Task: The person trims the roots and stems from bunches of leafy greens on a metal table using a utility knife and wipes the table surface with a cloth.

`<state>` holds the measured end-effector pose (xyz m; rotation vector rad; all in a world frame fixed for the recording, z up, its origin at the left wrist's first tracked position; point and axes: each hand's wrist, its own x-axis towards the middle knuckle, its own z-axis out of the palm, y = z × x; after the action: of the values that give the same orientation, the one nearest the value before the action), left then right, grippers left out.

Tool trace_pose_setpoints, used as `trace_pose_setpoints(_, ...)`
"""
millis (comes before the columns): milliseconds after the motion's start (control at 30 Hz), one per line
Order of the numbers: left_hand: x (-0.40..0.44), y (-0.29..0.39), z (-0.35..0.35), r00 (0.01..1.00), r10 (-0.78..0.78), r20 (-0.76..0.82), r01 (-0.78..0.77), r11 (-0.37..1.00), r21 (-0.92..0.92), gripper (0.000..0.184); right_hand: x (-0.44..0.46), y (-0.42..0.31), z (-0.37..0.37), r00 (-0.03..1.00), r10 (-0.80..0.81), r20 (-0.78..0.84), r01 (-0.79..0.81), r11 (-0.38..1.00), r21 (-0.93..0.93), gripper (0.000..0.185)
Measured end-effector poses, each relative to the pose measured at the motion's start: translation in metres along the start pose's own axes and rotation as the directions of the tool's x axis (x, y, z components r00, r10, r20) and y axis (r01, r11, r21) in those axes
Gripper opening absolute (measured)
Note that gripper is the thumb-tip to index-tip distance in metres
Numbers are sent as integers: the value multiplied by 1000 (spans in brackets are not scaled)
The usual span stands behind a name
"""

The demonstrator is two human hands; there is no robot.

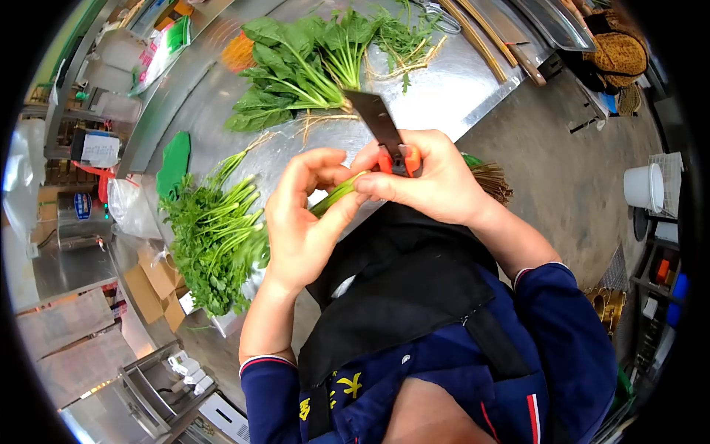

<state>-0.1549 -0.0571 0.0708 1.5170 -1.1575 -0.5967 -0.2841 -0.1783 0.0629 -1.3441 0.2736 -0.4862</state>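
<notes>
My left hand [305, 222] pinches a green leafy stalk [339, 195] between thumb and fingers; part of the stalk is hidden behind the hand. A knife [376, 118] with a dark blade and an orange and black handle sits in my right hand [433, 177], blade pointing away from me. My right thumb presses near the end of the stalk. Left of my hands lies a bunch of leafy green herbs [214, 237] with thin stems. Broad-leaved greens that look like spinach [296, 70] lie beyond my hands, roots toward me.
The metal table [436, 96] also holds feathery greens [403, 41], scissors [444, 21], an orange heap [238, 53], a green flat object [173, 164] and wooden sticks [477, 41]. A cardboard box [151, 285] stands at left, a white bucket [642, 186] at right.
</notes>
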Motion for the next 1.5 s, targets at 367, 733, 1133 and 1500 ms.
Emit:
trace_pose_setpoints(367,-6,10,-20,992,53,116,-69,989,131,21,13,11,-15,1000,-6,-23,8,995,103,15)
trace_pose_setpoints(733,-7,3,-17,941,335,-42,-256,790,557,23,5,13,2,997,-77,12,78,975,-206,16)
trace_pose_setpoints(1133,-14,1,-25,975,219,39,-206,819,535,24,11,15,-1,996,-33,83,59,941,-334,15)
trace_pose_setpoints(1500,-21,17,-85,996,40,-80,18,790,613,22,41,8,-35,992,-20,-127,-12,970,-245,11)
